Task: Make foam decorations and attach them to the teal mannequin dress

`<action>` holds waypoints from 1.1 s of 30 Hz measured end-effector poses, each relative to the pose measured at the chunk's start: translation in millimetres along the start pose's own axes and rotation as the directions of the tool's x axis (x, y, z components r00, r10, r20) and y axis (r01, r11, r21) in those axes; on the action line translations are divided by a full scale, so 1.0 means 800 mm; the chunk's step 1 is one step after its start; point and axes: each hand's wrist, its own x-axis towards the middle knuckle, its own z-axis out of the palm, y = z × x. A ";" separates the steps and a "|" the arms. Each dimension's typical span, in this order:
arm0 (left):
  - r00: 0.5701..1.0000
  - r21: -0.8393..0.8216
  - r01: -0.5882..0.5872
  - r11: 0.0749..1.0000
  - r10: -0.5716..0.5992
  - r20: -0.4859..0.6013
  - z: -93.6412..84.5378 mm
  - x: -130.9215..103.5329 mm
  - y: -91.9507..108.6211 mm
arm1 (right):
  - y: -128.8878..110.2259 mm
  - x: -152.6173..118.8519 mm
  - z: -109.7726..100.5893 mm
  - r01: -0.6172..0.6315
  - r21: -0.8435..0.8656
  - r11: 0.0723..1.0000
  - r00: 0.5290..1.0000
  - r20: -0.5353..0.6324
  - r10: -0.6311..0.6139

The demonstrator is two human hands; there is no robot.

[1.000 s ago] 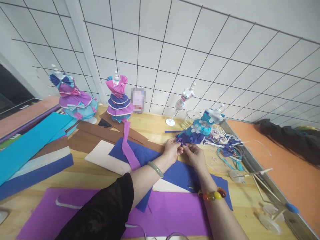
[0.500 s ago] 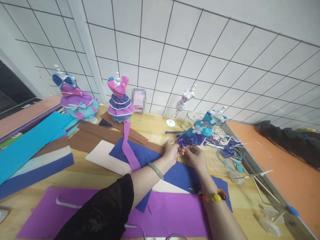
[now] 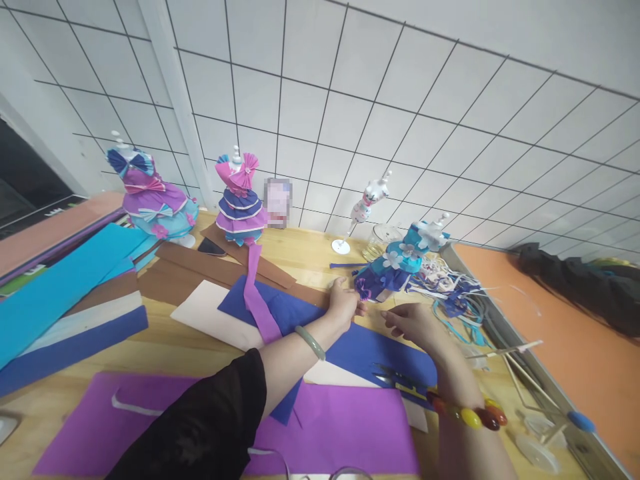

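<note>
My left hand (image 3: 344, 301), with a pale green bangle at the wrist, has its fingers closed on a small pleated purple bow (image 3: 363, 289). The bow lies against the lower hem of a blue and turquoise miniature dress (image 3: 403, 260) with white flowers, worn by a small, leaning mannequin. To the right, my right hand (image 3: 415, 325) hovers over dark blue fabric (image 3: 383, 347), apart from the bow. Its fingers are loosely bent and parted, with nothing visible in them. Below that hand lie yellow-handled scissors (image 3: 400, 381).
Two dressed mannequins (image 3: 155, 193) (image 3: 241, 200) and a bare mannequin (image 3: 373, 200) stand along the tiled wall. Purple fabric (image 3: 345, 427) lies in front. Ribbon scraps (image 3: 455, 287) are heaped at right, near sticks (image 3: 525, 380) and the table's raised edge (image 3: 500, 333). Fabric strips (image 3: 65, 280) cover the left.
My right hand has let go of the bow and moved right and slightly down, uncovering the scissors. The left hand stays at the bow.
</note>
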 end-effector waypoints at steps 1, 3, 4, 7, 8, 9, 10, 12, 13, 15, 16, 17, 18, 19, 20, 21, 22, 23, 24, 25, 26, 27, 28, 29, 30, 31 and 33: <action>1.000 0.016 0.006 1.000 -0.006 0.006 0.000 0.000 0.000 | 0.001 0.001 -0.002 -0.005 0.011 1.000 1.000 -0.005 0.005; 1.000 0.038 0.016 0.999 -0.016 0.018 0.000 0.000 0.000 | 0.003 0.003 -0.004 -0.002 0.012 1.000 1.000 -0.010 0.002; 1.000 0.044 0.018 0.999 -0.019 0.021 0.000 0.000 0.001 | 0.004 0.004 -0.004 0.002 0.005 1.000 1.000 -0.013 -0.002; 0.999 0.045 0.017 0.999 -0.018 0.027 0.000 0.000 0.001 | 0.003 0.007 -0.002 0.018 -0.008 1.000 1.000 -0.014 -0.018; 0.999 0.043 0.015 0.999 -0.016 0.028 0.000 0.000 0.001 | 0.002 0.007 0.000 0.026 -0.006 1.000 1.000 -0.010 -0.026; 0.999 0.042 0.012 0.999 -0.013 0.031 0.000 0.000 0.001 | 0.000 0.006 0.003 0.036 -0.001 0.999 0.999 -0.004 -0.036; 0.999 0.043 0.009 0.999 -0.010 0.034 -0.001 0.000 0.001 | -0.002 0.006 0.005 0.049 0.005 0.999 0.999 0.003 -0.049; 0.999 0.048 0.003 0.999 -0.005 0.036 -0.001 0.001 0.000 | -0.006 0.005 0.012 0.083 0.017 0.996 0.996 0.013 -0.084; 0.999 0.050 0.002 0.999 -0.004 0.037 -0.001 0.001 -0.001 | -0.009 0.005 0.016 0.104 0.022 0.994 0.994 0.014 -0.104; 0.999 0.051 0.002 0.999 -0.004 0.039 -0.001 0.002 -0.001 | -0.013 0.006 0.023 0.144 0.025 0.989 0.990 -0.001 -0.144; 0.999 0.050 0.003 0.999 -0.005 0.041 -0.001 0.002 -0.001 | -0.014 0.007 0.026 0.163 0.025 0.986 0.987 -0.013 -0.163; 0.999 0.048 0.004 0.999 -0.006 0.044 -0.001 0.002 -0.001 | -0.015 0.009 0.030 0.180 0.025 0.983 0.983 -0.028 -0.179; 0.999 0.047 0.004 0.999 -0.006 0.046 -0.001 0.002 -0.001 | -0.015 0.011 0.033 0.196 0.024 0.980 0.980 -0.043 -0.194; 0.999 0.046 0.003 0.999 -0.006 0.048 -0.001 0.002 -0.001 | -0.015 0.013 0.037 0.210 0.023 0.977 0.976 -0.058 -0.208; 0.999 0.044 0.003 0.999 -0.005 0.049 -0.001 0.001 -0.001 | -0.014 0.015 0.040 0.223 0.020 0.975 0.972 -0.075 -0.221; 0.999 0.042 0.003 0.999 -0.005 0.052 -0.001 0.000 0.000 | -0.013 0.017 0.043 0.235 0.015 0.972 0.968 -0.095 -0.232; 0.998 0.041 0.002 0.999 -0.004 0.056 0.000 -0.001 0.000 | -0.012 0.019 0.046 0.245 0.009 0.969 0.963 -0.117 -0.242; 0.998 0.037 0.001 0.999 -0.004 0.060 0.000 -0.001 0.001 | -0.010 0.021 0.048 0.253 0.002 0.967 0.958 -0.140 -0.250; 0.998 0.028 0.003 1.000 -0.004 0.062 0.000 -0.002 0.002 | -0.008 0.023 0.050 0.259 -0.004 0.966 0.953 -0.160 -0.257; 0.998 0.015 0.008 1.000 -0.009 0.060 -0.001 -0.002 0.003 | -0.007 0.024 0.052 0.264 -0.009 0.965 0.949 -0.178 -0.261; 0.998 -0.004 0.017 1.000 -0.017 0.056 -0.001 -0.003 0.005 | -0.005 0.025 0.054 0.266 -0.013 0.964 0.946 -0.191 -0.264; 0.998 -0.027 0.029 0.999 -0.028 0.054 -0.002 -0.003 0.006 | -0.004 0.027 0.055 0.268 -0.016 0.963 0.943 -0.199 -0.265; 0.998 -0.053 0.042 0.998 -0.040 0.054 -0.002 -0.003 0.007 | -0.003 0.028 0.055 0.268 -0.018 0.963 0.942 -0.203 -0.266; 0.997 -0.075 0.054 0.996 -0.050 0.058 -0.003 -0.002 0.008 | -0.002 0.028 0.056 0.269 -0.019 0.963 0.942 -0.205 -0.267; 0.996 -0.093 0.061 0.994 -0.055 0.064 -0.004 -0.002 0.009 | -0.001 0.029 0.056 0.269 -0.020 0.963 0.941 -0.207 -0.267; 0.996 -0.108 0.063 0.992 -0.056 0.071 -0.005 -0.002 0.010 | -0.001 0.029 0.056 0.269 -0.021 0.963 0.941 -0.208 -0.268; 0.995 -0.131 0.064 0.989 -0.054 0.082 -0.006 -0.002 0.011 | -0.001 0.029 0.055 0.273 -0.021 0.962 0.940 -0.209 -0.271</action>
